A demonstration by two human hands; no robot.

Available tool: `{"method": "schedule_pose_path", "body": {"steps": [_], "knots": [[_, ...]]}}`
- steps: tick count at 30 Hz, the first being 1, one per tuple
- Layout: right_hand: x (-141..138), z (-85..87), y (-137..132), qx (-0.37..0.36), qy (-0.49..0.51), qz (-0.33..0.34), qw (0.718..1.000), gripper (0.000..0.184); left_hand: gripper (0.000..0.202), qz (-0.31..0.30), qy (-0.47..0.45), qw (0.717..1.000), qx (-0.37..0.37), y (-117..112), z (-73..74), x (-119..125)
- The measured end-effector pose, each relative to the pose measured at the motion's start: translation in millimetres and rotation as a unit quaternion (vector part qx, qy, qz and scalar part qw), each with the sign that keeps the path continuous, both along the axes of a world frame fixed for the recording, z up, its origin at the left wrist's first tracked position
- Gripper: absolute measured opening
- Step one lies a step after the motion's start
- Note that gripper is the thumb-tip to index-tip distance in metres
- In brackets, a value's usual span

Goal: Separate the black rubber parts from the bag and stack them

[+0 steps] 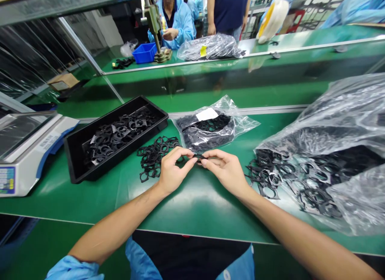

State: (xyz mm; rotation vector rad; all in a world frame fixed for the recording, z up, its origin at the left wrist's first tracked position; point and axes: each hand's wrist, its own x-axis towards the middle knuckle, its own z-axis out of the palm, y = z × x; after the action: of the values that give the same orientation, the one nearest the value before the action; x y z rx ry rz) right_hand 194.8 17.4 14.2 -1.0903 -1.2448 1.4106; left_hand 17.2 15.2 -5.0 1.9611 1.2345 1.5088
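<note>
Between my two hands, over the green table, is a small black ring-shaped part (pixel 199 156), seen nearly edge-on. My left hand (pixel 175 169) pinches its left end between thumb and fingers; my right hand (pixel 226 169) pinches the right end. Whether it is one piece or two pressed together I cannot tell. Just left of my left hand lies a loose pile of black ring parts (pixel 152 157). To the right of my right hand, more black parts with round openings (pixel 269 173) spill out of a large clear plastic bag (pixel 339 111).
A black tray (pixel 73 161) of parts stands at left, beside a weighing scale (pixel 45 145). Behind my hands lies a clear bag (pixel 237 125) of black parts. Beyond the divider are a blue bin (pixel 144 53), a hand press (pixel 154 27) and a person in a blue smock (pixel 183 23).
</note>
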Motion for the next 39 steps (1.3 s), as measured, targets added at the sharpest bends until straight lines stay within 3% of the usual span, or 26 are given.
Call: {"method": "schedule_pose_path", "body": {"steps": [11,25,39], "knots": [[0.8,-3.0,-0.3,0.037,-0.009,-0.014,0.999,0.037,0.006,0.0,0.008,0.999,0.051,1.4,6.6,0.8],[2.8,-2.7,-0.8,0.093,-0.054,-0.011,0.994,0.029,0.008,-0.042,-0.05,0.997,-0.037,2.8,0.0,-0.8],[4.1,0.3,2.5,0.042,0.004,-0.003,0.999,0.036,0.01,-0.069,-0.031,0.996,-0.039,-0.3,1.9,2.3]]}}
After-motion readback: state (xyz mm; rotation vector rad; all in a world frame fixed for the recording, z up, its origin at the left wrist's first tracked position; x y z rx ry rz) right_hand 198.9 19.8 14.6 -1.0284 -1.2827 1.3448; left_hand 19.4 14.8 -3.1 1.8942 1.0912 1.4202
